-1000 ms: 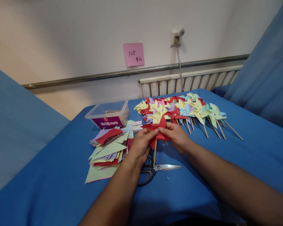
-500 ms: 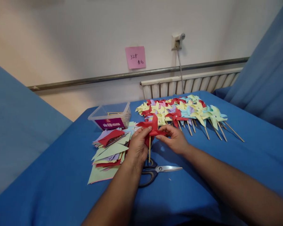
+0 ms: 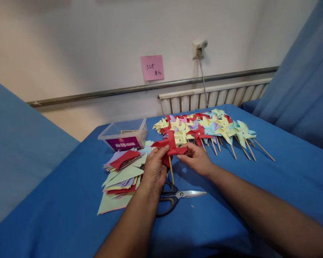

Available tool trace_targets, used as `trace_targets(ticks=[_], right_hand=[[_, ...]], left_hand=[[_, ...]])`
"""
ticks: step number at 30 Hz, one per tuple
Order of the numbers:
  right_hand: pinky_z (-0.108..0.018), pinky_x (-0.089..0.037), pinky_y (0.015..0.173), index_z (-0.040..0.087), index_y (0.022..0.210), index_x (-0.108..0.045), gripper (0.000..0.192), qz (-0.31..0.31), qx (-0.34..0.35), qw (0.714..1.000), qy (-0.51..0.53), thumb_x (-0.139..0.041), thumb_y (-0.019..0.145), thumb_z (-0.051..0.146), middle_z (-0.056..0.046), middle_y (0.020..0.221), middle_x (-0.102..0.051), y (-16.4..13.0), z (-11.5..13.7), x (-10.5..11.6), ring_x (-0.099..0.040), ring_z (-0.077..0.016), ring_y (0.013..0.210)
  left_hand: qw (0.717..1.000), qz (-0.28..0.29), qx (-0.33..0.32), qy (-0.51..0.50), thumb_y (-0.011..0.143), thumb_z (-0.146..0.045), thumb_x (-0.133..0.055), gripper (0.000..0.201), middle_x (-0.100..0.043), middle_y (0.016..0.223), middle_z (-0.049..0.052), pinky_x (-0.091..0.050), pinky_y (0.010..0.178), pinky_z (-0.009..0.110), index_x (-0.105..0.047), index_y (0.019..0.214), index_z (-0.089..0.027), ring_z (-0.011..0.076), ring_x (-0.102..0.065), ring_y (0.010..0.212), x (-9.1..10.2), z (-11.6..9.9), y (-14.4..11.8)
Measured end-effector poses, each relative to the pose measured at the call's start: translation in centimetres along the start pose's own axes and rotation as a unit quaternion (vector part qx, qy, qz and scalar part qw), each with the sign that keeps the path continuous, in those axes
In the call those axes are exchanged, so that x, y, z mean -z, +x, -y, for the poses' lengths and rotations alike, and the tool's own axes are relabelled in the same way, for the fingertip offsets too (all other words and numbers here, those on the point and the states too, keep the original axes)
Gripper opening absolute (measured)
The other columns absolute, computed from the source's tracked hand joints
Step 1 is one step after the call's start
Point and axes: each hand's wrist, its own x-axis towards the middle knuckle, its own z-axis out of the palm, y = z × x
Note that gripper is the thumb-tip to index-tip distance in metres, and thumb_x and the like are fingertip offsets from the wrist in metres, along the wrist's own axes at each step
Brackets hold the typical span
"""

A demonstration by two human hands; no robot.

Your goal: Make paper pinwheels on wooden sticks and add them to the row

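Observation:
A red paper pinwheel [image 3: 172, 142] on a thin wooden stick [image 3: 171, 172] is between my hands above the table. My left hand [image 3: 156, 165] grips it near the middle, with the thumb pressed on the red paper. With fingers closed, my right hand [image 3: 195, 157] pinches the pinwheel's right blade. Below them lie scissors [image 3: 181, 195] with dark handles, their tip pointing right. Part of the handles is hidden by my left wrist. Left of my hand sits a stack of coloured paper [image 3: 125, 175].
Behind the paper stands a clear plastic box [image 3: 146, 133] with sticks inside. Several finished pinwheels [image 3: 224, 130] lie in rows at the back right on the blue cloth [image 3: 258, 200]. A radiator [image 3: 226, 95] and a rail [image 3: 110, 94] run along the wall.
The red pinwheel has turned slightly in my hands, and its stick now slants down to the right. The whole view has shifted a little. Both hands keep their hold.

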Motion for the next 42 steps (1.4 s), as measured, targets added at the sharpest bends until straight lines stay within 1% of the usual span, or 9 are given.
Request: trace_targets(ticks=[2, 5, 7, 10, 16, 24, 30, 38, 42], right_hand=[[-0.023, -0.039, 0.050, 0.021, 0.086, -0.059, 0.036, 0.016, -0.030, 0.999, 0.038, -0.080, 0.065, 0.041, 0.005, 0.065, -0.061, 0.2, 0.0, -0.2, -0.054, -0.0102, 0.053], [-0.021, -0.033, 0.042, 0.019, 0.087, -0.058, 0.042, 0.073, -0.105, 0.991, 0.045, -0.080, 0.065, 0.047, 0.002, 0.068, -0.066, 0.0, 0.2, -0.7, -0.054, -0.0094, 0.047], [-0.020, -0.033, 0.041, 0.018, 0.084, -0.058, 0.044, 0.109, -0.140, 0.983, 0.049, -0.081, 0.063, 0.049, 0.001, 0.069, -0.067, -0.2, 0.3, -1.2, -0.055, -0.0089, 0.046], [-0.020, -0.033, 0.042, 0.018, 0.080, -0.057, 0.044, 0.141, -0.160, 0.975, 0.063, -0.083, 0.060, 0.048, 0.003, 0.063, -0.066, -0.6, 0.3, -2.0, -0.054, -0.0080, 0.044], [-0.022, -0.037, 0.045, 0.019, 0.072, -0.053, 0.047, 0.130, -0.146, 0.976, 0.093, -0.083, 0.057, 0.052, 0.005, 0.058, -0.066, -0.4, -0.2, -2.7, -0.050, -0.0068, 0.041], [-0.022, -0.037, 0.045, 0.019, 0.072, -0.053, 0.049, 0.119, -0.116, 0.981, 0.097, -0.082, 0.057, 0.057, 0.005, 0.057, -0.065, 0.0, -0.5, -2.5, -0.051, -0.0073, 0.041], [-0.022, -0.038, 0.045, 0.019, 0.070, -0.053, 0.048, 0.114, -0.102, 0.984, 0.087, -0.083, 0.058, 0.055, 0.005, 0.056, -0.064, 0.2, -0.6, -2.4, -0.051, -0.0078, 0.042], [-0.022, -0.041, 0.046, 0.019, 0.071, -0.055, 0.037, 0.108, -0.085, 0.988, 0.063, -0.082, 0.065, 0.044, 0.005, 0.057, -0.063, 0.3, -1.1, -2.2, -0.053, -0.0081, 0.044], [-0.022, -0.040, 0.046, 0.019, 0.070, -0.055, 0.032, 0.098, -0.084, 0.990, 0.050, -0.080, 0.069, 0.038, 0.005, 0.057, -0.063, 0.3, -1.1, -2.0, -0.052, -0.0080, 0.045]], left_hand=[[1.000, -0.015, -0.018, -0.005, 0.060, -0.012, -0.079, 0.019, -0.068, 0.065, -0.001, -0.047, 0.058, 0.020, -0.065, 0.072, -0.013, 0.0091, -0.060, 0.057, 0.1, -0.2, 0.3], [0.999, -0.024, -0.036, -0.018, 0.060, -0.012, -0.080, 0.019, -0.065, 0.061, -0.003, -0.046, 0.055, 0.019, -0.063, 0.069, -0.014, 0.0080, -0.058, 0.054, 0.2, -0.5, 0.7], [0.998, -0.026, -0.048, -0.022, 0.061, -0.012, -0.080, 0.020, -0.065, 0.060, -0.004, -0.047, 0.055, 0.019, -0.061, 0.067, -0.015, 0.0079, -0.058, 0.053, 0.1, -0.6, 0.8], [0.998, -0.033, -0.053, -0.018, 0.059, -0.013, -0.082, 0.024, -0.064, 0.059, -0.004, -0.047, 0.054, 0.019, -0.059, 0.065, -0.015, 0.0082, -0.058, 0.053, 0.0, -0.5, 0.8], [0.999, -0.020, -0.029, 0.010, 0.058, -0.019, -0.085, 0.027, -0.064, 0.059, -0.003, -0.047, 0.050, 0.020, -0.060, 0.067, -0.014, 0.0094, -0.058, 0.051, 0.2, -0.4, 0.9], [0.999, -0.015, -0.044, 0.007, 0.057, -0.016, -0.085, 0.026, -0.068, 0.062, -0.001, -0.049, 0.051, 0.021, -0.063, 0.070, -0.013, 0.0113, -0.061, 0.052, 0.2, -0.6, 1.1], [0.999, -0.017, -0.050, 0.002, 0.062, -0.012, -0.080, 0.018, -0.069, 0.063, 0.000, -0.051, 0.052, 0.021, -0.065, 0.070, -0.012, 0.0112, -0.061, 0.054, -0.2, -0.8, 0.9], [0.997, -0.050, -0.063, -0.007, 0.064, -0.008, -0.077, 0.014, -0.068, 0.064, 0.000, -0.052, 0.054, 0.020, -0.064, 0.068, -0.011, 0.0105, -0.061, 0.056, -0.2, -0.5, 1.1], [0.997, -0.042, -0.067, -0.016, 0.065, -0.007, -0.077, 0.014, -0.068, 0.063, -0.001, -0.051, 0.054, 0.018, -0.064, 0.069, -0.011, 0.0093, -0.061, 0.056, -0.3, -0.3, 1.1]])
